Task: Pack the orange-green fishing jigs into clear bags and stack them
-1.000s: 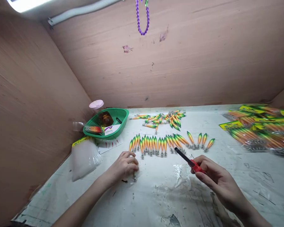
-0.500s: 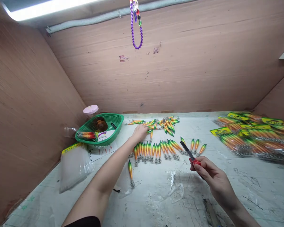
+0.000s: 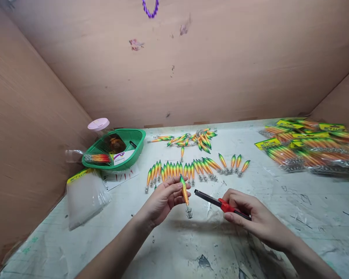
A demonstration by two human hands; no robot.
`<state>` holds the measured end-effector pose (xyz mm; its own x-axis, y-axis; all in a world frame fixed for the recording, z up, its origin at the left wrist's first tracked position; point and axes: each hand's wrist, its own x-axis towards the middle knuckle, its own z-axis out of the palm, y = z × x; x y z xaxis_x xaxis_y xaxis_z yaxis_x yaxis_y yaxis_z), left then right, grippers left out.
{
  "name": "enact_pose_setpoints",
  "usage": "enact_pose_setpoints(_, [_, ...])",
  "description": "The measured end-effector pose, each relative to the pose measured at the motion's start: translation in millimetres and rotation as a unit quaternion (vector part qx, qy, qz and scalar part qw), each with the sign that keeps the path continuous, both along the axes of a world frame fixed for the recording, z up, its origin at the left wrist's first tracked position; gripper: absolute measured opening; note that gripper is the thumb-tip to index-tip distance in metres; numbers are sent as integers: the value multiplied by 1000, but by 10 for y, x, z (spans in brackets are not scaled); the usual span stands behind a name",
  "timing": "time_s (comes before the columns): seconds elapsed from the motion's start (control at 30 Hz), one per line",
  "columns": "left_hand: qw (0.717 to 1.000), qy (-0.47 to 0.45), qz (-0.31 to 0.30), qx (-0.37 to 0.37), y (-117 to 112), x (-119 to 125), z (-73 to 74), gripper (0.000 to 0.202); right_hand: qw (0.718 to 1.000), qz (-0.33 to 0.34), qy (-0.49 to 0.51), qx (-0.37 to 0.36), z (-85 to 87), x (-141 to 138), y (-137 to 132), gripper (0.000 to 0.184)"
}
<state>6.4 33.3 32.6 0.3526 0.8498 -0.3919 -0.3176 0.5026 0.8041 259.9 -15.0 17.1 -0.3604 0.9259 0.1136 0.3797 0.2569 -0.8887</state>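
My left hand [image 3: 165,199] pinches a squid jig [image 3: 184,192] between thumb and fingers; its green nose is up and its crown of hooks hangs down. To the right, my right hand [image 3: 247,213] is closed around a slim red and black utility knife [image 3: 211,200], whose dark narrow tip points left toward the jig without touching it. Behind both hands, several green, yellow and orange squid jigs [image 3: 174,169] lie side by side in a row. Farther back lies a loose heap of the same jigs [image 3: 203,138].
At left stands a green basket [image 3: 139,149] holding red jigs and a card, beside a pink-lidded jar [image 3: 99,124]. Clear plastic bags [image 3: 87,199] lie in front of it. Packed jigs with yellow headers [image 3: 311,149] are piled at right. Wooden walls enclose the table.
My left hand has come back from the heap toward the front and now holds a jig upright. My right hand and the knife have moved slightly lower and left. The camera view has tilted down.
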Motion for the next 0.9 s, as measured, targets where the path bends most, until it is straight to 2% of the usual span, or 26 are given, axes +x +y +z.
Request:
enact_pose_setpoints(0.1, [1000, -21, -2, -8, -41, -17, -17, 32, 998, 55, -28, -26, 26, 31, -6, 39])
enact_pose_setpoints(0.23, [1000, -15, -16, 7, -37, -47, -42, 37, 994, 88, -35, -46, 4, 42, -7, 39])
enact_pose_setpoints(0.43, [1000, -7, -12, 14, -48, -54, -63, 36, 991, 115, -41, -60, 5, 24, -6, 41])
enact_pose_setpoints(0.77, [999, 27, -17, 15, -40, -37, -102, 38, 990, 113, -40, -77, 3, 37, -4, 39])
enact_pose_setpoints(0.83, [997, 66, -19, 31, -5, -87, -90, 38, 990, 110, -43, -72, -9, 52, 1, 37])
enact_pose_setpoints(0.9, [982, 172, -25, 78, 44, -164, -66, 35, 992, 99, -47, -62, -16, 66, 6, 36])
